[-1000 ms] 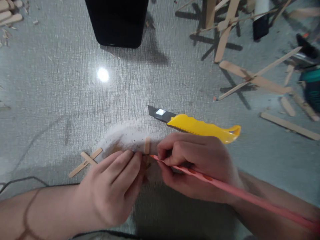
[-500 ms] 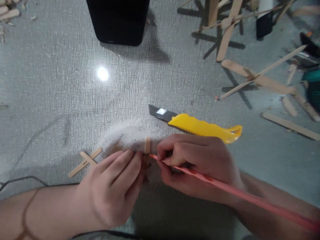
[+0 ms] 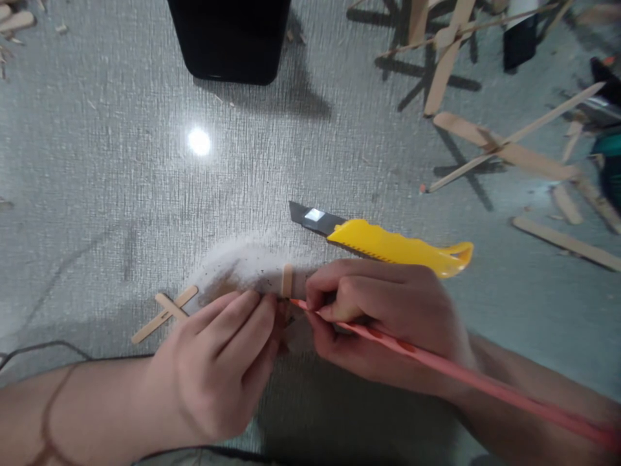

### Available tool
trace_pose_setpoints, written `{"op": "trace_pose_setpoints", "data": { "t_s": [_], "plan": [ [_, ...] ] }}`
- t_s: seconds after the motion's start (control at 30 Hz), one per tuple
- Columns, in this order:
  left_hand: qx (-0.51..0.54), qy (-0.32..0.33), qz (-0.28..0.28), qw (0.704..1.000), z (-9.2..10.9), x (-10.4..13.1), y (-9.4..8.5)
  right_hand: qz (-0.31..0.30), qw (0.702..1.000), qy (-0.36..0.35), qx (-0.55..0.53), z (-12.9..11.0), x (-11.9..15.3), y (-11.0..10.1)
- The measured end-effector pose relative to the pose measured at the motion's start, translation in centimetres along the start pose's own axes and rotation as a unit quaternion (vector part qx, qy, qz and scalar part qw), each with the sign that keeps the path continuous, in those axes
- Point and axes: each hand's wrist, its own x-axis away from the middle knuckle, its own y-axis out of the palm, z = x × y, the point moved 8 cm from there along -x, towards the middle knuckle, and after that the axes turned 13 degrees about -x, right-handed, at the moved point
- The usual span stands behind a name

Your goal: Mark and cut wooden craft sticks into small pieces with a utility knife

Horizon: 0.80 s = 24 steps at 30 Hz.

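Observation:
My right hand [image 3: 383, 323] is closed around a long thin pinkish-red stick [image 3: 436, 362], whose narrow tip touches or nearly touches a small wooden stick piece [image 3: 287, 281]. Beside that piece my left hand [image 3: 223, 362] has its fingers pressed together; what they grip is hidden beneath them. The wooden piece stands out between the two hands over a patch of pale dust. Just beyond my right hand lies a yellow utility knife [image 3: 398, 246], its blade extended to the left. Two crossed wooden sticks [image 3: 167, 312] lie by the left hand.
A black container [image 3: 230, 39] stands at the top. Joined wooden sticks [image 3: 514, 155] and another stick structure [image 3: 444, 71] are at the upper right, with a loose stick [image 3: 565, 243] below. Wood scraps [image 3: 17, 22] lie at the upper left; a dark cable [image 3: 53, 343] runs at the left.
The objects at the upper right appear slightly farther right in the view. Both hands and the pinkish-red stick hold nearly the same positions.

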Motion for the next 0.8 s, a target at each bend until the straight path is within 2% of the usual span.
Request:
{"op": "trace_pose_setpoints", "data": {
  "t_s": [0.23,0.47,0.67,0.8],
  "plan": [
    [0.004,0.000,-0.003,1.000,-0.07,-0.19,-0.10,0.000,1.000,0.005,0.004,-0.07,0.24,-0.18],
    [0.019,-0.013,-0.004,1.000,-0.16,-0.25,0.02,0.001,1.000,-0.022,0.003,-0.18,0.17,-0.05],
    [0.020,-0.013,-0.003,1.000,-0.16,-0.17,0.01,-0.002,1.000,-0.013,0.014,-0.24,0.26,0.02],
    [0.023,-0.002,0.001,1.000,-0.08,-0.09,-0.03,0.018,1.000,-0.002,-0.001,-0.20,0.12,-0.41]
  ]
}}
